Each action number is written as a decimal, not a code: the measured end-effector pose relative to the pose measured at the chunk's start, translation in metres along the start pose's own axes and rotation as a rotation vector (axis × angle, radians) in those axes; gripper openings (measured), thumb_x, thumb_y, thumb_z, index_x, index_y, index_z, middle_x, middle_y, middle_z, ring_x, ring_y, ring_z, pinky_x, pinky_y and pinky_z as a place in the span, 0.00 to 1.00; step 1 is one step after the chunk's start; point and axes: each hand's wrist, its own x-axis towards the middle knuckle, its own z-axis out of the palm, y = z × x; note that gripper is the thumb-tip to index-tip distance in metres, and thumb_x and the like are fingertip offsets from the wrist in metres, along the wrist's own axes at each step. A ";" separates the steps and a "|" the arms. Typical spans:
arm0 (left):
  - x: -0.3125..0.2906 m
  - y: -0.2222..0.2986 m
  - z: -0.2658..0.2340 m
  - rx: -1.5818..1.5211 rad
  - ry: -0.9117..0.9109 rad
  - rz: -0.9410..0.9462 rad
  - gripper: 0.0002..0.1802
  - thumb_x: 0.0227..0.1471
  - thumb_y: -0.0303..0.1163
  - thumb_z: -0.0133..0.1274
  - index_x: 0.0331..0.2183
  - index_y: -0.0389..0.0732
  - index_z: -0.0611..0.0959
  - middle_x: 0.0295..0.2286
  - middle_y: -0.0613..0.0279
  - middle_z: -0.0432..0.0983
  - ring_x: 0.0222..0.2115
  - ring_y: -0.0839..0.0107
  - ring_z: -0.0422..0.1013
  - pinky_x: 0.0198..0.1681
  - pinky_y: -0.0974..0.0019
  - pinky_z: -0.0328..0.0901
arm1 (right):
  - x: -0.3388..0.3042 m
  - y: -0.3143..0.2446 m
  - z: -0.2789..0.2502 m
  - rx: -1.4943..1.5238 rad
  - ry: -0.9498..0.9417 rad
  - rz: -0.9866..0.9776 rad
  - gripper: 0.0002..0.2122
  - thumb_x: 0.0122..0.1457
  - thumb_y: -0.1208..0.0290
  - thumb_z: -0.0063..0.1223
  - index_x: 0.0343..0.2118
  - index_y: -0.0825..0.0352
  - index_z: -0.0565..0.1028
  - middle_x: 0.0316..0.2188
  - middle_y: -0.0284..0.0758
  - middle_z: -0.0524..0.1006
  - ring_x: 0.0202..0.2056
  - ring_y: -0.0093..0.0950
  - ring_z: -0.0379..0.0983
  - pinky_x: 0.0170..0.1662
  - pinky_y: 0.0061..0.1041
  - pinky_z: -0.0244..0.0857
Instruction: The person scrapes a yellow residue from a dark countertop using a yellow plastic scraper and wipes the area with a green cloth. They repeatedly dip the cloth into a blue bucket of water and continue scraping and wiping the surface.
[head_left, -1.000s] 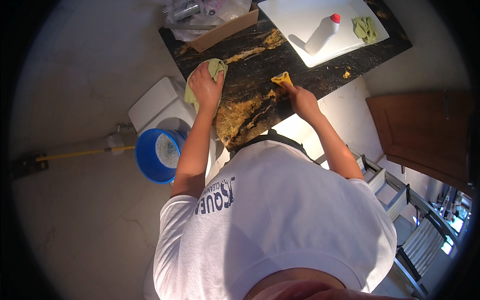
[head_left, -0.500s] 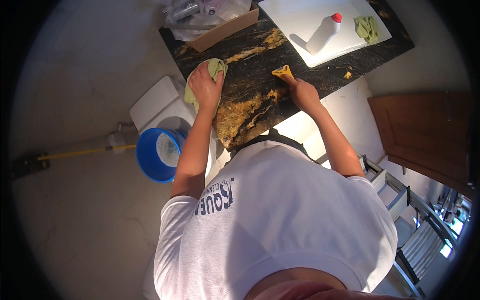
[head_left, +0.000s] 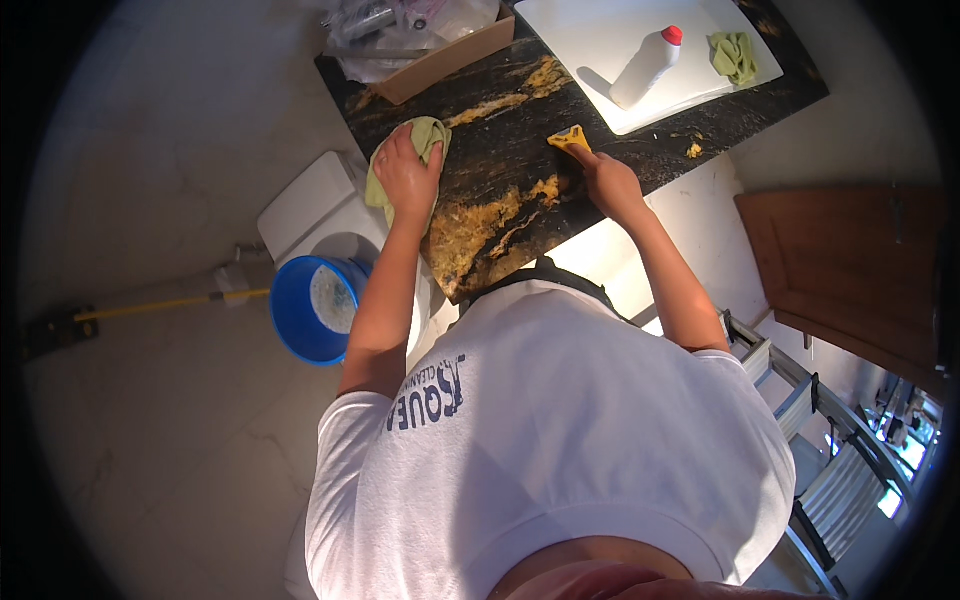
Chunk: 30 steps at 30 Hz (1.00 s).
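Observation:
My left hand (head_left: 408, 178) presses a green cloth (head_left: 428, 135) flat against the left edge of a black stone slab with gold veins (head_left: 520, 120). My right hand (head_left: 605, 180) grips a yellow-handled scraper (head_left: 571, 139) with its tip on the slab's middle. Small yellow flecks (head_left: 692, 150) lie on the slab to the right of the scraper.
A white board (head_left: 600, 40) at the slab's far end holds a white bottle with a red cap (head_left: 645, 65) and a second green cloth (head_left: 735, 55). A cardboard box (head_left: 440, 60) with plastic bags, a blue bucket (head_left: 315, 310), a yellow-handled mop (head_left: 160, 305), and a brown cabinet door (head_left: 850, 270) surround it.
My right hand has pushed the scraper a little farther up the slab. My left hand and its cloth have stayed in place.

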 end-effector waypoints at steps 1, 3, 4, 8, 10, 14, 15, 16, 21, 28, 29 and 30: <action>0.000 0.000 0.000 0.002 0.003 0.003 0.30 0.44 0.43 0.59 0.48 0.41 0.72 0.45 0.54 0.70 0.48 0.55 0.65 0.53 0.54 0.53 | 0.001 0.000 -0.001 0.001 -0.017 0.013 0.22 0.57 0.76 0.41 0.55 0.51 0.68 0.32 0.43 0.76 0.34 0.43 0.75 0.36 0.39 0.68; 0.000 0.000 0.000 0.012 0.007 0.010 0.30 0.45 0.43 0.59 0.49 0.41 0.72 0.45 0.54 0.71 0.48 0.55 0.65 0.53 0.54 0.53 | 0.012 -0.001 -0.002 -0.016 0.000 0.001 0.22 0.56 0.77 0.41 0.55 0.51 0.68 0.33 0.43 0.76 0.34 0.43 0.75 0.36 0.39 0.68; 0.000 0.000 0.000 0.016 0.009 0.012 0.30 0.45 0.43 0.59 0.49 0.41 0.72 0.45 0.54 0.71 0.48 0.55 0.65 0.53 0.54 0.53 | 0.024 -0.003 -0.003 -0.028 0.003 0.000 0.23 0.56 0.77 0.41 0.55 0.51 0.68 0.33 0.43 0.76 0.34 0.43 0.75 0.36 0.39 0.68; 0.000 0.001 0.000 0.010 0.006 0.001 0.30 0.45 0.43 0.59 0.48 0.41 0.72 0.45 0.54 0.71 0.47 0.54 0.65 0.53 0.54 0.54 | 0.051 -0.007 -0.006 -0.015 0.033 -0.006 0.23 0.55 0.78 0.41 0.55 0.52 0.68 0.33 0.43 0.76 0.35 0.43 0.75 0.37 0.39 0.68; 0.000 0.001 -0.001 -0.001 0.007 0.002 0.30 0.45 0.43 0.59 0.48 0.41 0.72 0.45 0.54 0.71 0.47 0.54 0.65 0.53 0.54 0.54 | 0.042 -0.004 -0.007 -0.024 0.002 0.016 0.23 0.55 0.78 0.41 0.55 0.52 0.68 0.33 0.43 0.76 0.35 0.43 0.75 0.37 0.39 0.68; 0.001 0.000 -0.001 0.002 0.000 -0.004 0.30 0.45 0.43 0.59 0.48 0.41 0.72 0.45 0.54 0.71 0.47 0.54 0.65 0.53 0.54 0.54 | 0.010 0.006 -0.009 -0.015 -0.039 0.037 0.23 0.56 0.77 0.41 0.55 0.52 0.68 0.34 0.43 0.76 0.36 0.42 0.75 0.37 0.39 0.68; 0.001 0.000 -0.001 0.000 0.001 -0.002 0.30 0.45 0.43 0.59 0.48 0.41 0.72 0.45 0.54 0.71 0.47 0.54 0.65 0.53 0.54 0.54 | 0.009 0.008 -0.009 -0.020 -0.027 0.018 0.22 0.56 0.77 0.41 0.55 0.51 0.68 0.34 0.43 0.76 0.36 0.42 0.75 0.37 0.39 0.68; 0.000 0.001 -0.001 -0.001 0.000 0.002 0.30 0.45 0.43 0.59 0.48 0.41 0.72 0.45 0.54 0.71 0.47 0.54 0.65 0.53 0.54 0.54 | 0.011 0.009 -0.008 -0.027 -0.028 0.011 0.22 0.56 0.76 0.41 0.55 0.51 0.68 0.34 0.44 0.76 0.36 0.42 0.75 0.37 0.39 0.68; 0.000 0.002 0.000 0.013 0.005 -0.005 0.30 0.45 0.43 0.58 0.48 0.41 0.72 0.45 0.54 0.71 0.47 0.54 0.65 0.53 0.54 0.53 | 0.060 0.007 -0.006 0.005 0.019 0.020 0.22 0.58 0.75 0.40 0.55 0.51 0.68 0.34 0.44 0.76 0.36 0.42 0.75 0.37 0.39 0.68; 0.001 0.001 0.000 -0.001 -0.009 -0.021 0.30 0.45 0.43 0.59 0.48 0.41 0.72 0.44 0.54 0.71 0.47 0.54 0.65 0.54 0.54 0.53 | 0.030 0.017 -0.007 -0.015 -0.028 0.041 0.22 0.58 0.76 0.39 0.56 0.50 0.67 0.32 0.44 0.75 0.35 0.43 0.75 0.37 0.40 0.68; 0.001 0.001 0.000 0.006 0.002 -0.015 0.30 0.44 0.43 0.59 0.48 0.41 0.72 0.44 0.54 0.71 0.47 0.54 0.65 0.54 0.54 0.53 | 0.026 0.019 -0.008 -0.018 -0.052 0.058 0.22 0.58 0.76 0.39 0.56 0.49 0.66 0.32 0.44 0.75 0.35 0.43 0.75 0.37 0.40 0.68; 0.001 0.001 0.000 0.012 0.012 -0.006 0.30 0.44 0.43 0.59 0.48 0.41 0.72 0.44 0.54 0.71 0.47 0.54 0.65 0.54 0.54 0.53 | 0.026 0.020 -0.008 -0.019 -0.041 0.044 0.23 0.58 0.76 0.38 0.56 0.49 0.66 0.31 0.43 0.75 0.35 0.43 0.75 0.37 0.40 0.68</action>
